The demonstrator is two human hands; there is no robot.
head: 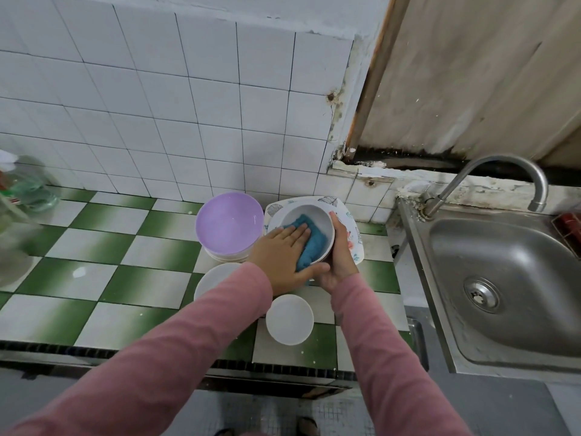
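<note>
Sitting empty on the table [94, 247], a purple bowl [229, 226] waits. The left hand [283, 250] presses a blue cloth [306, 243] flat-fingered inside the tilted white bowl [314, 215]. The right hand [339, 259] grips that bowl's wall above a patterned plate [353, 247], probably steadying it for wiping. The sink [503, 262] holds nothing.

I am looking into a home kitchen, plain and well worn. A stainless steel sink [503, 262] with a curved tap [500, 163] sits at the right end of a counter [94, 247] tiled in green and white checks. White tiles cover the wall [157, 105] behind it. Dishes crowd the counter beside the sink: a purple bowl [229, 221], white bowls [289, 319] and a leaf-patterned plate [327, 201]. A blue cloth [309, 245] lies inside a small bowl [314, 215].
</note>
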